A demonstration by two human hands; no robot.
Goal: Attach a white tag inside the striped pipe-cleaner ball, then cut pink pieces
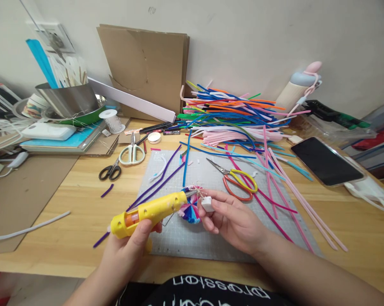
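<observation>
My left hand (137, 238) is wrapped round a yellow hot glue gun (161, 207), its metal nozzle pointing right. In my right hand (233, 216) a small white block (206, 204) is pinched between thumb and fingers. Thin wire-like strands (198, 193) show at the block's far side, close to the nozzle tip; whether nozzle and block touch, I cannot tell. Behind and below them lies a round pink, blue and white pipe-cleaner piece (192, 212), partly hidden by the glue gun and my fingers. It rests on the grey cutting mat (179, 244).
Scissors with red and yellow handles (239, 182) lie on the mat amid loose pipe cleaners. Two more scissors (132, 155) sit to the left. A pile of pipe cleaners (236, 114), cardboard sheets (143, 68) and a bottle (295, 91) stand behind. A phone (327, 160) lies right.
</observation>
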